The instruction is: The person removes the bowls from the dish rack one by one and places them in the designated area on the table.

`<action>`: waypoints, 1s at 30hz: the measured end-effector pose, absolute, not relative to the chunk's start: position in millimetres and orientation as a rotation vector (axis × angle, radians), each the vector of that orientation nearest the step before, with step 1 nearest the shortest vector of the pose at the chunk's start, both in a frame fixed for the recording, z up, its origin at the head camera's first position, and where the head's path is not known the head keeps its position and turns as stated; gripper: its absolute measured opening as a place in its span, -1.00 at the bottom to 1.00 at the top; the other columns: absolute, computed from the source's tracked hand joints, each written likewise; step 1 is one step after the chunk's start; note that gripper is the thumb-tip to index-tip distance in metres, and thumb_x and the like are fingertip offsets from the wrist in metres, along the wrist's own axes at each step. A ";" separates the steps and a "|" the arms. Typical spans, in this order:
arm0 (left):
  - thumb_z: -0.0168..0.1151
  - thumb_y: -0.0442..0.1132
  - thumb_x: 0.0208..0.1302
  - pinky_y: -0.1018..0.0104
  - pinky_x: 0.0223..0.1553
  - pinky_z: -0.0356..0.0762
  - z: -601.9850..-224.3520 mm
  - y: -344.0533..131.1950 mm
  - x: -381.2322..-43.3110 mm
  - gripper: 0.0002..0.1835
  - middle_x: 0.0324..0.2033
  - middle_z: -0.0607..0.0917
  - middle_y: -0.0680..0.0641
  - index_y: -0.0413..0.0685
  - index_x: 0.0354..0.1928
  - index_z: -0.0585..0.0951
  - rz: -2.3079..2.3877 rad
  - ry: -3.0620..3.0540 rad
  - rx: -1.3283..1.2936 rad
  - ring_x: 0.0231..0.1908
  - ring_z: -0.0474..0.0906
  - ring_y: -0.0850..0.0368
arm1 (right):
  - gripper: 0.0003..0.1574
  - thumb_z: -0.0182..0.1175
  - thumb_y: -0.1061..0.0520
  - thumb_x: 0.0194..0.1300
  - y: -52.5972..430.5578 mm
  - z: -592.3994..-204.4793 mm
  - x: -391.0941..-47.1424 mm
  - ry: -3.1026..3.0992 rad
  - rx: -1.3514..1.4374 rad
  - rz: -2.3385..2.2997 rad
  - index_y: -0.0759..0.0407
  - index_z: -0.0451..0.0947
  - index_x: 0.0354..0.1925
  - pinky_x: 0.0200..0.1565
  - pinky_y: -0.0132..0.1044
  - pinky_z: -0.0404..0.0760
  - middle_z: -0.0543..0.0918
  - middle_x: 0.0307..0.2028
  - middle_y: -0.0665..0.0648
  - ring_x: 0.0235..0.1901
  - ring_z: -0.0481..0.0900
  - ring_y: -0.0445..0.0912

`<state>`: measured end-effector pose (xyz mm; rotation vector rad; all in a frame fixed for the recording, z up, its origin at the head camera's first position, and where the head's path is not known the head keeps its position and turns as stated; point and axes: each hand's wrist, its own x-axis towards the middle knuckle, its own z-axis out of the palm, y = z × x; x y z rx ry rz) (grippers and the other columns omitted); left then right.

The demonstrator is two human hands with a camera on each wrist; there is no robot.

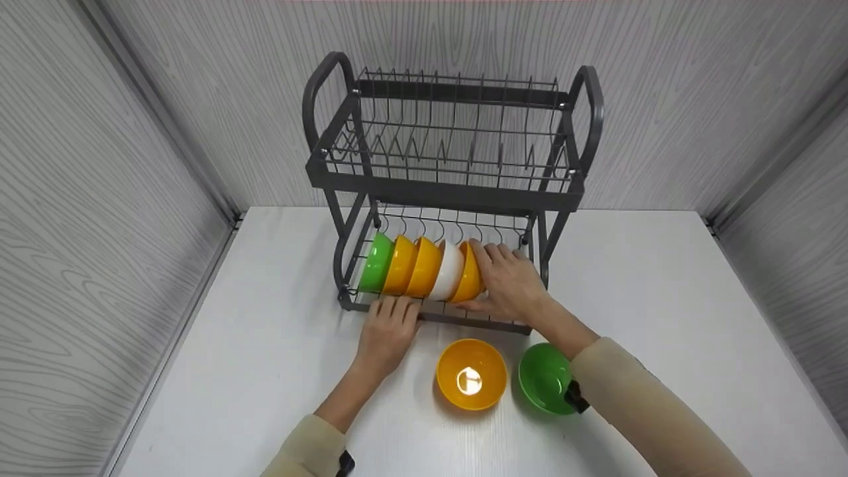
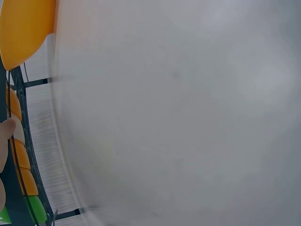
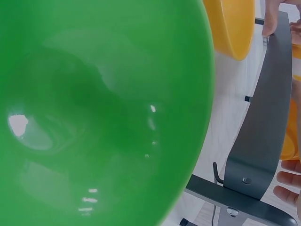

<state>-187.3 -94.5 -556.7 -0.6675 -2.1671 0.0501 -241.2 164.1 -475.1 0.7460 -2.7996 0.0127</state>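
Note:
My right hand [image 1: 510, 281] holds the rightmost orange bowl [image 1: 470, 275] on the lower shelf of a dark dish rack [image 1: 450, 192], fingers at its upper rim and thumb low at the front. Left of it, a white bowl [image 1: 447, 271], two orange bowls [image 1: 424, 268] and a green bowl [image 1: 376, 262] stand tilted on edge in a row. With its fingers over the top and thumb on the front, my left hand [image 1: 387, 331] grips the rack's front rail [image 3: 263, 103].
On the white table [image 1: 278, 371] before the rack sit an orange bowl [image 1: 470, 374] and a green bowl [image 1: 546, 377], the latter partly under my right sleeve [image 1: 642, 397]. The rack's upper tier [image 1: 444, 189] overhangs the bowl row. Grey wood-grain panels [image 1: 662, 99] surround the table.

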 end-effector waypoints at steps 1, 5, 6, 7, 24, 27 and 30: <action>0.64 -0.08 0.09 0.18 -0.20 0.56 -556.9 -94.3 -187.4 -0.62 -0.25 0.66 -0.05 -0.07 -0.17 0.67 0.049 -2.163 -0.667 -0.22 0.55 0.00 | 0.50 0.31 -0.71 0.05 164.4 -474.8 -241.3 -2.797 0.749 0.004 0.18 0.14 0.59 0.24 0.15 0.69 0.61 0.26 0.30 0.22 0.62 0.23; 0.65 -0.08 0.07 0.18 -0.20 0.55 -557.0 -94.0 -187.9 -0.61 -0.25 0.66 -0.04 -0.06 -0.17 0.67 0.051 -2.157 -0.667 -0.22 0.55 0.01 | 0.50 0.33 -0.70 0.03 164.7 -473.1 -241.7 -2.788 0.755 -0.018 0.18 0.15 0.59 0.23 0.13 0.70 0.61 0.26 0.30 0.22 0.62 0.23; 0.65 -0.07 0.07 0.18 -0.20 0.55 -556.8 -94.2 -187.8 -0.60 -0.25 0.66 -0.04 -0.07 -0.16 0.67 0.054 -2.160 -0.667 -0.22 0.55 0.01 | 0.50 0.34 -0.70 0.02 164.5 -472.7 -241.9 -2.784 0.757 -0.019 0.18 0.16 0.58 0.22 0.13 0.70 0.61 0.25 0.30 0.21 0.62 0.23; 0.65 -0.07 0.07 0.18 -0.20 0.55 -556.5 -94.3 -187.7 -0.61 -0.24 0.66 -0.04 -0.06 -0.16 0.67 0.056 -2.162 -0.666 -0.21 0.55 0.01 | 0.50 0.34 -0.71 0.02 164.4 -472.3 -242.2 -2.781 0.757 -0.023 0.17 0.16 0.58 0.22 0.13 0.70 0.62 0.25 0.30 0.21 0.63 0.23; 0.63 -0.07 0.11 0.18 -0.20 0.54 -555.8 -94.5 -187.7 -0.62 -0.24 0.67 -0.05 -0.09 -0.17 0.67 0.052 -2.171 -0.677 -0.21 0.55 -0.01 | 0.47 0.39 -0.69 -0.03 163.7 -464.9 -244.2 -2.766 0.797 -0.069 0.12 0.19 0.54 0.16 0.11 0.73 0.63 0.16 0.29 0.12 0.66 0.21; 0.64 -0.08 0.09 0.18 -0.21 0.54 -556.0 -94.5 -188.0 -0.62 -0.25 0.66 -0.05 -0.09 -0.18 0.67 0.042 -2.163 -0.677 -0.22 0.55 -0.01 | 0.47 0.39 -0.69 -0.03 162.6 -463.1 -244.5 -2.771 0.798 -0.086 0.11 0.20 0.54 0.15 0.11 0.73 0.64 0.14 0.29 0.11 0.66 0.21; 0.65 -0.09 0.08 0.19 -0.21 0.55 -555.4 -94.3 -187.4 -0.62 -0.25 0.66 -0.04 -0.08 -0.18 0.67 0.052 -2.175 -0.671 -0.22 0.55 0.00 | 0.46 0.38 -0.70 -0.02 161.7 -461.1 -245.2 -2.776 0.806 -0.123 0.13 0.22 0.53 0.13 0.09 0.74 0.65 0.14 0.29 0.11 0.66 0.21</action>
